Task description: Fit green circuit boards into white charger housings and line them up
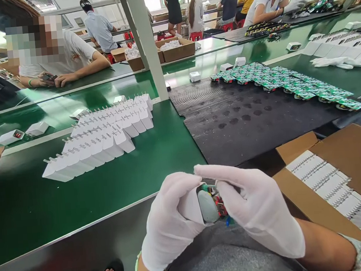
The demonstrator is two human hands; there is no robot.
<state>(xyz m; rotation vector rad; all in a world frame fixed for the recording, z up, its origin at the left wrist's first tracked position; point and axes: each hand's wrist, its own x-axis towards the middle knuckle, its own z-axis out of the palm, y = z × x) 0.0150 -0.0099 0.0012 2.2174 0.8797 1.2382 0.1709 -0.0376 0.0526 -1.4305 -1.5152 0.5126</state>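
My left hand (175,220), in a white glove, is closed round a white plastic charger housing (189,206) whose open end faces right. My right hand (252,205), gloved too, pinches a small circuit board (219,203) with red and blue parts at that opening. A rounded grey piece (207,206) shows at the mouth of the housing, beside the board. How far the board sits inside is hidden by my fingers. Both hands are over my lap, just off the bench's front edge.
Rows of white housings with pins (105,138) stand on the green bench (157,163). Green circuit boards (283,80) lie on a black mat (230,122). A cardboard box (352,150) of white housings is at my right. A post (147,41) rises ahead; a co-worker (66,52) sits opposite.
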